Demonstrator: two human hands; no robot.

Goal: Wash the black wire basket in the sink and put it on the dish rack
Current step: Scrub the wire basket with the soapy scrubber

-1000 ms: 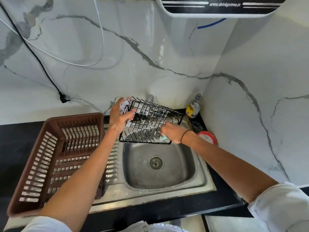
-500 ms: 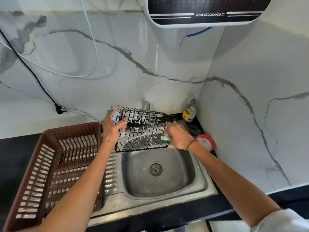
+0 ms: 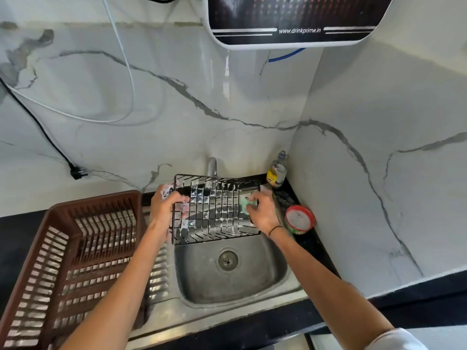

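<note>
The black wire basket (image 3: 217,210) hangs over the back of the steel sink (image 3: 273,281), soapy and tilted with its open side toward me. My left hand (image 3: 164,207) grips its left edge, foam on the fingers. My right hand (image 3: 262,214) presses a small green scrubber (image 3: 244,203) against the basket's right side. The brown plastic dish rack (image 3: 63,261) stands on the drainboard left of the sink, with nothing in it.
A tap (image 3: 211,166) rises behind the basket. A soap bottle (image 3: 277,171) and a round red-rimmed tub (image 3: 300,219) sit in the right corner. A black plug and cable (image 3: 78,171) hang on the marble wall at left; a water purifier (image 3: 290,18) is mounted above.
The basket has been turned more level and square to me. My right hand with the scrubber has moved up along its right side. The view has tilted upward.
</note>
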